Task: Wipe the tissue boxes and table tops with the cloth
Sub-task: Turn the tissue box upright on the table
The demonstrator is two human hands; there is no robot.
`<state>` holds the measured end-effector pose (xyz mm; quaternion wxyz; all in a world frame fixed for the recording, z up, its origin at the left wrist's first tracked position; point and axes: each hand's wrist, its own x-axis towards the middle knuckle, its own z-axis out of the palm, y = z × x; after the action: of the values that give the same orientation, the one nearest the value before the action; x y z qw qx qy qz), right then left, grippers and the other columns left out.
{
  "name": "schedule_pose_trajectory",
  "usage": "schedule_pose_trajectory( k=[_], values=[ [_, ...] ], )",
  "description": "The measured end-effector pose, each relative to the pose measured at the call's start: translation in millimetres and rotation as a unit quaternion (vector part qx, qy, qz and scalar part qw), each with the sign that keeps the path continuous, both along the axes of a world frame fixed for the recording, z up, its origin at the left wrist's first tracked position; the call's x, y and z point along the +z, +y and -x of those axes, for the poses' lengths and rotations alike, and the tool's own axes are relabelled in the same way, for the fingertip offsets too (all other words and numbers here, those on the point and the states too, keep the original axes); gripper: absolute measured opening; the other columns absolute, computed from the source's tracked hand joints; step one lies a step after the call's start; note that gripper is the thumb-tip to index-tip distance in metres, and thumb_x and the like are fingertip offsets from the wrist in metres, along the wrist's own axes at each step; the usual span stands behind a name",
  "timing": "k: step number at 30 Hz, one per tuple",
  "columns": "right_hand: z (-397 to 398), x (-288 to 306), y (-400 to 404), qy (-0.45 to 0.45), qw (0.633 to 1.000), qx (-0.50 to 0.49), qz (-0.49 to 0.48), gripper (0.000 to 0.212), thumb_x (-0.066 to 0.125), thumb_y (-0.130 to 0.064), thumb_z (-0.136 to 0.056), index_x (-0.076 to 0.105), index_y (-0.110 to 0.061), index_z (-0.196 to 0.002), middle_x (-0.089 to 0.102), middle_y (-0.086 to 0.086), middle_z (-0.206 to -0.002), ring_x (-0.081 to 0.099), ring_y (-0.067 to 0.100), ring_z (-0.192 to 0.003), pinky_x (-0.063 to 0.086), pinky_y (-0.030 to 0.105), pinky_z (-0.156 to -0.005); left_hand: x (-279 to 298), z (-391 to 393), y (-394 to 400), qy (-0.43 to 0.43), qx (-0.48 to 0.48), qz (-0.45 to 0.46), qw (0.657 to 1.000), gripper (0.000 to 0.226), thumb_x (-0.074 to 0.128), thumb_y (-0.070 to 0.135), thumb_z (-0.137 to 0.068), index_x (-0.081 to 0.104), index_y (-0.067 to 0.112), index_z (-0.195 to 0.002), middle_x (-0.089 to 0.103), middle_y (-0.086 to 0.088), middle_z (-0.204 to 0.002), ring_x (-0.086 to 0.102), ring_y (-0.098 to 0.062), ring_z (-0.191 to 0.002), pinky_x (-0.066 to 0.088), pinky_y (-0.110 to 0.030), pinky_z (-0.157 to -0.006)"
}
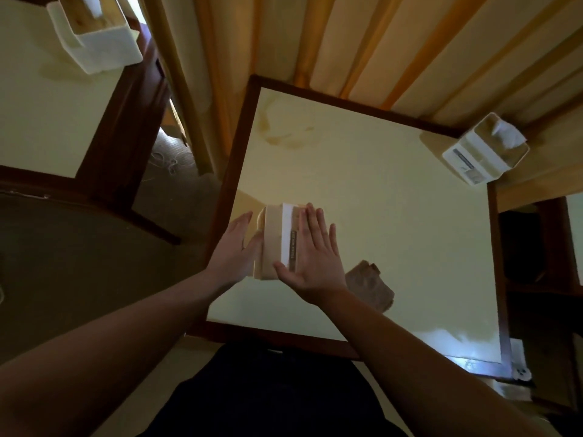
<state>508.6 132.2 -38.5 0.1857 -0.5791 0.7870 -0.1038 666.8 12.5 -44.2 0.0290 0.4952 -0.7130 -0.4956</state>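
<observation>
A pale tissue box (273, 244) with a white strip lies on the cream table top (394, 200) near its left edge. My left hand (235, 247) presses flat against the box's left side with straight fingers. My right hand (312, 253) lies flat on the box's right part, fingers straight. A brown cloth (370, 285) lies crumpled on the table just right of my right wrist, held by neither hand. A second tissue box (482, 152) with a tissue sticking out stands at the table's far right corner. A third tissue box (97, 36) stands on the neighbouring table at the upper left.
The table has a dark wooden frame (233, 146). A second cream table (41, 115) stands to the left across a floor gap. Striped curtains (347, 42) hang behind. Dark furniture (536, 263) stands at the right edge.
</observation>
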Motion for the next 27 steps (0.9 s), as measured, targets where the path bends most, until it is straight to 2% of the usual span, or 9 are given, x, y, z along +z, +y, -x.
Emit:
schedule_pose_trajectory(
  k=[4, 6, 8, 10, 12, 15, 20, 24, 27],
  values=[
    [18.7, -7.9, 13.3, -0.070, 0.996, -0.041, 0.044, 0.111, 0.038, -0.078, -0.090, -0.005, -0.014, -0.170, -0.012, 0.002, -0.178, -0.017, 0.020, -0.163, -0.001, 0.052, -0.131, -4.7, 12.1, 5.5, 0.030, 0.050, -0.063, 0.996, 0.083, 0.050, 0.064, -0.100, 0.015, 0.027, -0.165, 0.025, 0.000, -0.168, 0.028, -0.024, -0.153, 0.028, -0.049, -0.120],
    [28.9, -11.7, 22.8, -0.129, 0.987, -0.067, 0.073, 0.110, 0.039, -0.076, -0.091, -0.001, -0.010, -0.169, -0.009, 0.003, -0.178, -0.013, 0.022, -0.164, 0.004, 0.049, -0.131, -9.0, 19.6, 6.8, 0.047, 0.082, -0.118, 0.988, 0.091, 0.055, 0.068, -0.095, 0.015, 0.025, -0.165, 0.035, 0.001, -0.162, 0.034, -0.024, -0.148, 0.032, -0.048, -0.118],
    [40.8, -13.1, 31.8, -0.169, 0.978, -0.101, 0.073, 0.106, 0.038, -0.072, -0.094, 0.001, -0.007, -0.169, -0.010, 0.002, -0.177, -0.011, 0.019, -0.164, 0.011, 0.039, -0.130, -7.9, 29.4, 9.9, 0.057, 0.104, -0.170, 0.978, 0.096, 0.061, 0.074, -0.087, 0.027, 0.024, -0.161, 0.052, 0.008, -0.143, 0.049, -0.020, -0.137, 0.042, -0.045, -0.112],
    [56.3, -15.8, 37.9, -0.164, 0.978, -0.120, 0.037, 0.095, 0.031, -0.063, -0.097, 0.001, -0.008, -0.169, -0.010, -0.001, -0.176, -0.011, 0.016, -0.164, 0.012, 0.035, -0.130, -6.6, 40.9, 14.1, 0.065, 0.097, -0.170, 0.978, 0.079, 0.062, 0.078, -0.079, 0.053, 0.026, -0.138, 0.071, 0.008, -0.118, 0.067, -0.018, -0.114, 0.055, -0.043, -0.095],
    [71.3, -20.1, 42.4, -0.126, 0.986, -0.112, 0.011, 0.088, 0.021, -0.059, -0.100, 0.003, -0.007, -0.169, -0.003, 0.004, -0.177, -0.011, 0.020, -0.163, 0.007, 0.042, -0.133, -4.1, 53.8, 18.3, 0.081, 0.103, -0.157, 0.979, 0.056, 0.064, 0.070, -0.086, 0.059, 0.026, -0.121, 0.075, 0.008, -0.097, 0.070, -0.012, -0.094, 0.058, -0.036, -0.082],
    [89.0, -29.2, 48.6, -0.073, 0.990, -0.118, -0.017, 0.086, 0.013, -0.054, -0.098, 0.009, -0.006, -0.169, 0.007, 0.010, -0.177, -0.010, 0.025, -0.163, 0.003, 0.050, -0.133, 7.4, 73.6, 19.3, 0.078, 0.103, -0.127, 0.983, 0.038, 0.061, 0.056, -0.097, 0.060, 0.026, -0.121, 0.071, 0.010, -0.097, 0.067, -0.006, -0.090, 0.050, -0.025, -0.069],
    [110.7, -47.0, 53.4, -0.076, 0.987, -0.141, -0.033, 0.091, 0.010, -0.056, -0.094, 0.014, -0.004, -0.168, 0.012, 0.012, -0.177, -0.007, 0.028, -0.164, -0.001, 0.048, -0.131, 12.6, 100.9, 17.9, 0.074, 0.109, -0.098, 0.986, 0.019, 0.058, 0.043, -0.101, 0.062, 0.032, -0.115, 0.070, 0.014, -0.091, 0.067, -0.006, -0.087, 0.053, -0.027, -0.074],
    [123.6, -52.9, 53.1, -0.087, 0.983, -0.155, -0.037, 0.083, 0.012, -0.049, -0.098, 0.011, -0.006, -0.169, 0.009, 0.008, -0.178, -0.009, 0.025, -0.164, -0.004, 0.044, -0.132, 15.1, 122.2, 16.3, 0.060, 0.120, -0.090, 0.987, 0.020, 0.053, 0.039, -0.102, 0.063, 0.034, -0.119, 0.067, 0.019, -0.088, 0.062, 0.001, -0.084, 0.047, -0.023, -0.070],
    [143.8, -55.9, 52.4, -0.079, 0.985, -0.148, -0.047, 0.078, 0.018, -0.040, -0.100, 0.009, -0.004, -0.169, 0.009, 0.010, -0.178, -0.008, 0.026, -0.164, -0.003, 0.045, -0.132, 14.4, 138.3, 17.3, 0.050, 0.124, -0.081, 0.988, 0.028, 0.052, 0.039, -0.103, 0.063, 0.036, -0.128, 0.067, 0.013, -0.098, 0.060, 0.002, -0.086, 0.044, -0.021, -0.068]
  ],
)
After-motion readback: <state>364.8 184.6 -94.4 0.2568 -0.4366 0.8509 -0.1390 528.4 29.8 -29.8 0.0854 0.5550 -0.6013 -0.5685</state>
